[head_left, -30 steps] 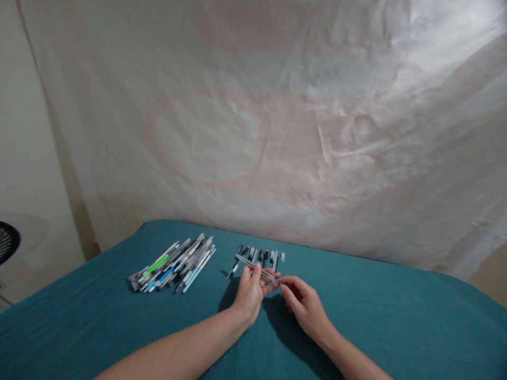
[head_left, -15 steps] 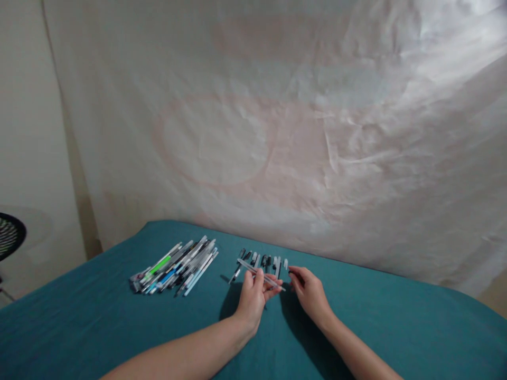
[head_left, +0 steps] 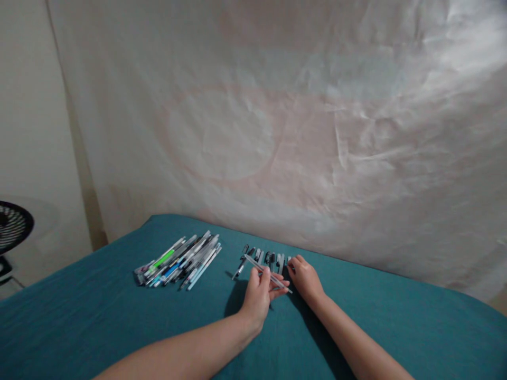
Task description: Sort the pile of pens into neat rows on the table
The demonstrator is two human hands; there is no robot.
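A teal cloth (head_left: 119,332) covers the table (head_left: 396,311). Behind it hangs a wrinkled, pale sheet (head_left: 356,174) with a faint pink ring (head_left: 225,181), brightest toward its upper right. At left are a plain wall (head_left: 35,105) and a black fan (head_left: 16,228), cut off by the edge.

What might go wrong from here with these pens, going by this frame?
The slim pale pen could slip, since the left grip pinches it between thumb and fingers. The right grip sits by the row of small pieces and might nudge it. The heaped pens overlap, so a bump could scatter them.
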